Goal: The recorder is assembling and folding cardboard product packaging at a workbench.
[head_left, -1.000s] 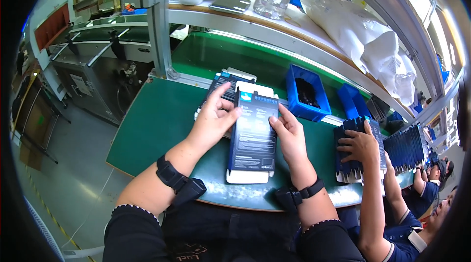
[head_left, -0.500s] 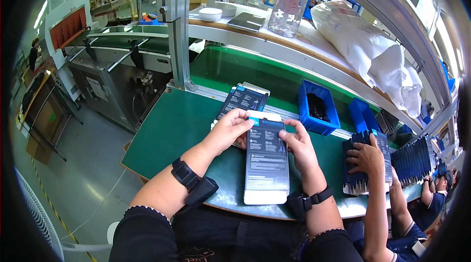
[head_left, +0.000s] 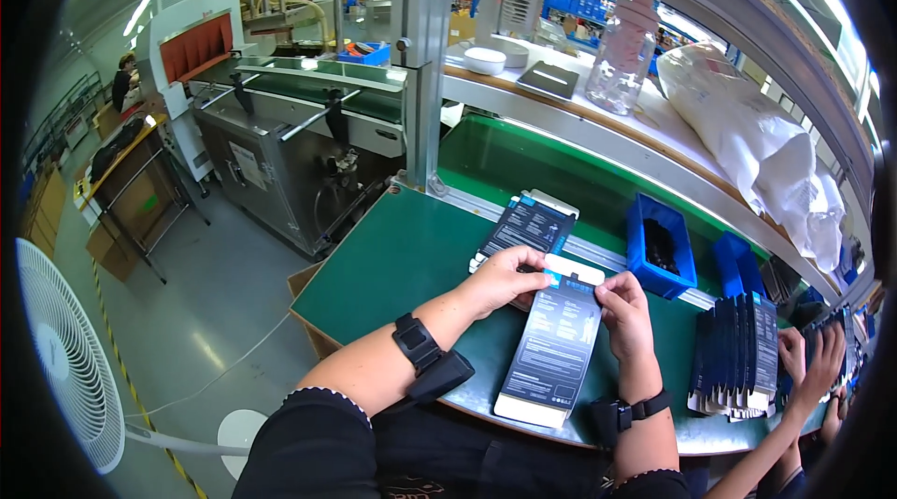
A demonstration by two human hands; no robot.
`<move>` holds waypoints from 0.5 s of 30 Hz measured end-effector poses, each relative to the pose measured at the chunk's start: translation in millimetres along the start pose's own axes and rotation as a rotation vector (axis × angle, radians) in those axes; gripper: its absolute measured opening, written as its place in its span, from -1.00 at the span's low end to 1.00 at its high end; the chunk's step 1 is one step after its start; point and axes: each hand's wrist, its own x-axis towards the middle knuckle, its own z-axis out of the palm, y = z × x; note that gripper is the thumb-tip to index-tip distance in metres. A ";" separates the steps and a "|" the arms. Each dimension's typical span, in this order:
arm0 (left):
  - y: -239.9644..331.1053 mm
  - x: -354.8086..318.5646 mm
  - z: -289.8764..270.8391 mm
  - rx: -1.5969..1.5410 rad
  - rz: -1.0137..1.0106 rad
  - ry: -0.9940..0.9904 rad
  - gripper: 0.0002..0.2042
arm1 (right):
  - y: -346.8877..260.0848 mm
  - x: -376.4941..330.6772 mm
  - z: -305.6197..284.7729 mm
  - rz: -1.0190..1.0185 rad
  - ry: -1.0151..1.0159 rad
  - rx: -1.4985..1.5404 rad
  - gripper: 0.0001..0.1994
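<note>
A dark blue and black printed carton with white end flaps hangs between my two hands, tilted toward me over the green tabletop. My left hand pinches its upper left corner by the white flap. At the upper right corner, my right hand grips the edge between thumb and fingers. Just beyond my left hand, more flat cartons of the same kind lie on the table, partly covered by that hand. Whether the held carton is flat or opened up, I cannot tell.
To the right stands a row of upright cartons, with a co-worker's hands beside it. A blue bin of small black parts and another blue bin sit behind. A metal post rises at the table's far edge; a white fan stands left.
The view has swung left, so the scene sits further right. The held carton's lower end has tilted leftward. The co-worker's hand has left the nearer carton row for the one farther right.
</note>
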 end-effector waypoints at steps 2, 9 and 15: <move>4.0 -1.7 1.2 0.028 -0.068 -0.015 -0.77 | 1.4 1.1 3.2 -0.009 0.037 0.055 -0.85; 5.7 -6.0 8.1 0.035 0.000 0.060 -0.73 | -2.7 0.8 5.0 -0.111 0.029 0.026 -0.78; 3.3 -6.1 7.1 0.054 0.041 -0.008 -0.65 | -9.0 -1.0 9.9 -0.088 -0.017 0.005 -0.70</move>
